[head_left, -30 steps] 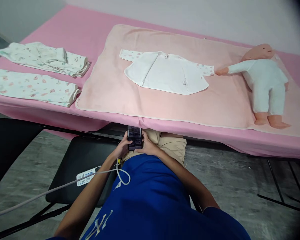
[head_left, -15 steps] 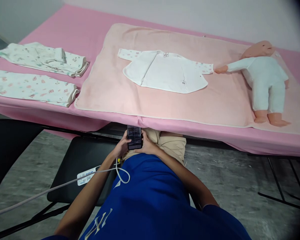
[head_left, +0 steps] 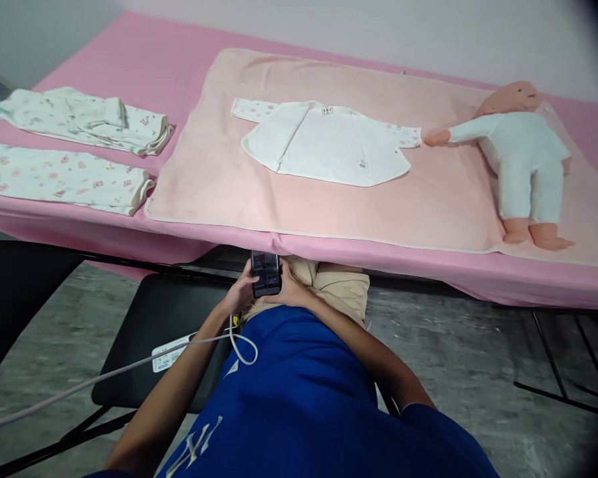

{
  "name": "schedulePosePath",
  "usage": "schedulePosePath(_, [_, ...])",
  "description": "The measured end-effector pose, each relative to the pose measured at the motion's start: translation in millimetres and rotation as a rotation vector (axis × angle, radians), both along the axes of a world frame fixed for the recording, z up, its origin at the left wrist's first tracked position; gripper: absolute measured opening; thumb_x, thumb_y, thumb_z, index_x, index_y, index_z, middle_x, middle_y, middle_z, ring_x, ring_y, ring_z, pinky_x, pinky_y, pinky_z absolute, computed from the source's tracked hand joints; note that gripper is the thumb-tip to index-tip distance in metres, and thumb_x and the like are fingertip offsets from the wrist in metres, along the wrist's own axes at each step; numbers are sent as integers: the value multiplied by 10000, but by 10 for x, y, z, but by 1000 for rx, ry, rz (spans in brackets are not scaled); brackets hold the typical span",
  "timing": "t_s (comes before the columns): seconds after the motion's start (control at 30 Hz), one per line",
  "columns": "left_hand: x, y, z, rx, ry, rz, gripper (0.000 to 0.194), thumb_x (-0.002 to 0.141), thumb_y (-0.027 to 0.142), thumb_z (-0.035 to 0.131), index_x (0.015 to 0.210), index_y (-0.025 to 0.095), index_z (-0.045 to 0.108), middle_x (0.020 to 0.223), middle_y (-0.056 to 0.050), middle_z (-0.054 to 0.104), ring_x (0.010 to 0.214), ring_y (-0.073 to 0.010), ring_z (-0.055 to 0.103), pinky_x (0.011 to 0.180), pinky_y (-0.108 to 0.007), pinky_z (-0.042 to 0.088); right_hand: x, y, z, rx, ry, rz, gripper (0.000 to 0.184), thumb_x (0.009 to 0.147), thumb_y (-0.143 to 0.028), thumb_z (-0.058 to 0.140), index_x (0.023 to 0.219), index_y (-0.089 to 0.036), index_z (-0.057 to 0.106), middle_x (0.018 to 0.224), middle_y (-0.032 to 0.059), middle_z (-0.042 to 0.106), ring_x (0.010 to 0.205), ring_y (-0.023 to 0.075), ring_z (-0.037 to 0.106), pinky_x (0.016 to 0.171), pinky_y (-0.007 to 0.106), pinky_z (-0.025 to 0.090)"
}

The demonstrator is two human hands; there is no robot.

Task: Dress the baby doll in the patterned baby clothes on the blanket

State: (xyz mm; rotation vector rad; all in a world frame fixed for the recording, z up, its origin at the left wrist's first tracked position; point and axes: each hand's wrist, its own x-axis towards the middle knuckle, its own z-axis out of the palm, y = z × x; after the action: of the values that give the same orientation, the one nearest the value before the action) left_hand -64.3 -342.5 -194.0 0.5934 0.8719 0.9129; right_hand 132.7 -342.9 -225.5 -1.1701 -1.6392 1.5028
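Note:
Low in my lap, just under the table's front edge, a dark smartphone (head_left: pixel 266 273) is held between both hands. My left hand (head_left: pixel 240 292) grips its left side, thumb over the screen. My right hand (head_left: pixel 288 285) wraps its right side and lower corner. Beyond them a small white baby shirt (head_left: pixel 329 145) lies spread flat on a peach blanket (head_left: pixel 319 209). To the right a baby doll (head_left: pixel 528 153) in white rests on its back, one hand beside the shirt's sleeve. Two folded printed baby garments, the upper (head_left: pixel 80 119) and the lower (head_left: pixel 64 176), lie at left.
A pink cloth covers the table (head_left: pixel 104 60), which stands against a pale wall. At my left is a black chair (head_left: pixel 129 352) with a white power bank-like box (head_left: pixel 172 352) on it. A pale cable (head_left: pixel 104 378) crosses my left forearm. Metal legs (head_left: pixel 558 358) stand at right.
The whole view has shifted slightly, so everything sits a little further left. Both hands stay on the smartphone; the clothes and doll have not moved.

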Motion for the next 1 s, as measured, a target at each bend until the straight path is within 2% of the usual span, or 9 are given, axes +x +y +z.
schedulePosePath(0.07, [8,4,-4,6,-12,5,921,833,254,747,1697,335,438,1503,-54,697,1377,-321,649,1236,-507,459,-49,11,11,-18,-3,-70,1251,710,-480,982,1676,-191,242,1632,236,486,1547,374,488,1290,580,421])
schedulePosePath(0.2, [26,10,-16,-5,-59,0,907,850,277,745,1701,335,438,1495,-55,711,1364,-321,664,1227,-517,473,-126,58,34,-53,28,-220,764,927,-544,782,1534,-216,453,1490,174,646,1385,322,640,1192,522,521])
schedulePosePath(0.3, [39,15,-21,-8,-67,18,894,848,279,748,1692,324,456,1488,-55,720,1370,-324,662,1229,-520,475,-144,107,31,-53,53,-267,589,962,-536,723,1424,-218,544,1404,148,707,1301,309,689,1109,481,570])
schedulePosePath(0.4, [52,17,-7,-14,-70,21,898,840,275,752,1689,314,461,1500,-62,713,1390,-331,650,1230,-528,476,-155,138,9,-52,21,-310,406,994,-440,651,1329,-218,592,1316,129,742,1237,296,714,1098,475,571])
schedulePosePath(0.47, [61,14,16,-20,-65,16,902,832,271,753,1687,313,466,1505,-65,710,1400,-337,644,1229,-535,477,-170,137,5,-39,-9,-333,386,983,-412,654,1309,-213,601,1275,130,752,1215,302,721,1112,492,563])
schedulePosePath(0.6, [75,7,66,-8,-37,18,878,841,292,744,1679,323,484,1506,-62,712,1418,-343,632,1236,-535,470,-201,114,60,11,-28,-313,745,809,-496,884,1415,-196,571,1397,175,717,1317,353,688,1129,507,563])
schedulePosePath(0.63, [76,6,69,-7,-35,19,872,850,304,742,1682,326,481,1511,-61,709,1424,-342,628,1240,-535,465,-205,116,80,15,-24,-314,785,793,-520,900,1428,-196,571,1419,179,710,1334,357,683,1135,507,562])
schedulePosePath(0.8, [76,10,12,-48,-56,19,870,875,351,762,1691,342,461,1536,-55,693,1446,-345,617,1253,-539,455,-236,215,134,-26,30,-357,534,945,-587,745,1311,-204,679,1350,144,761,1306,326,712,1162,499,549])
schedulePosePath(1.0, [88,12,-30,-2,-27,33,771,893,335,766,1629,301,541,1532,-62,692,1488,-344,587,1287,-518,423,-321,316,95,-3,-36,-444,451,945,-591,747,1139,-184,750,1149,139,812,1187,338,752,1142,500,555])
